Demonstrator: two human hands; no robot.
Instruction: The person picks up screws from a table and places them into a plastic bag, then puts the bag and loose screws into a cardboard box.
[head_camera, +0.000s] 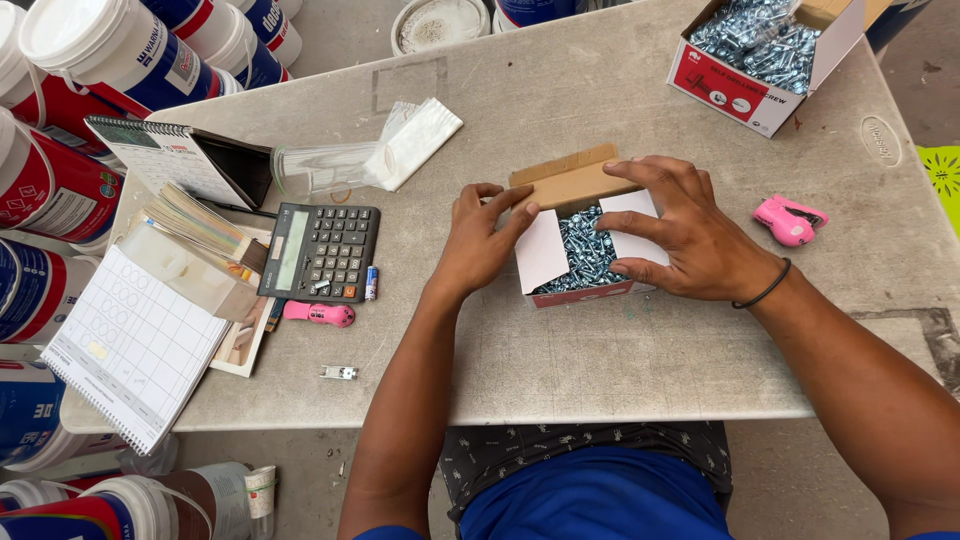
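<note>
Roughly at the table's middle, label by label:

Small box: the small box of screws (585, 250) sits on the grey table (600, 360), just in front of the person; one of its kind between the hands.
Long axis: runs left to right across the view, slightly tilted, its brown top flap (570, 180) standing up on the far side and the opening facing up.
Left hand: the left hand (482, 238) is loosely curled, fingers pressing the white side flap (540, 250) at the box's left end.
Right hand: the right hand (680, 235) is spread wide and flat over the right end, fingers on the other white flap and the brown flap.
Screw boxes: two, counting the larger open box (762, 60) at the far right corner.
Pink tools: two, one (790, 220) right of the hands, one (320, 314) below the calculator (322, 252).
Notebooks: two spiral pads (130, 345) at left.
</note>
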